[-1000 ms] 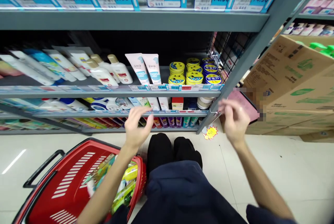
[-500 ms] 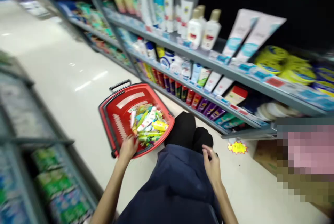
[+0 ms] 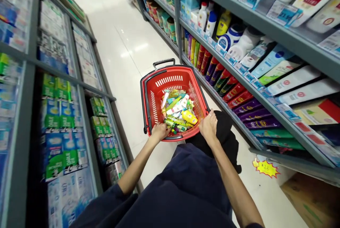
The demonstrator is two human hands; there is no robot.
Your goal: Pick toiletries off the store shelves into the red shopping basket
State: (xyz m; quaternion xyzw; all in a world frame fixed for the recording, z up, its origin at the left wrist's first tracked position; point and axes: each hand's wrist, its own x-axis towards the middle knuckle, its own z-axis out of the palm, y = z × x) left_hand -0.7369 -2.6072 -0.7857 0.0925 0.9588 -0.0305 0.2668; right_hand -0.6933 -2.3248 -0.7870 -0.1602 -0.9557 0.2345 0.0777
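Observation:
A red shopping basket with black handles stands on the floor in front of me. Bottles and tubes lie heaped inside it, among them a yellow bottle. My left hand is closed over the near left part of the rim, its fingertips hidden inside the basket. On the near right corner, my right hand grips the rim, with a ring on one finger. The black pull handle sticks up at the far side.
Grey shelves with bottles, tubes and price tags run along the right. Toothpaste boxes fill the shelves on the left. A yellow price sign lies on the floor near a cardboard box at lower right.
My right hand has moved from beside my knee onto the basket's rim. The basket has turned and sits squarer to me. My left hand stays on it, and the view has swung.

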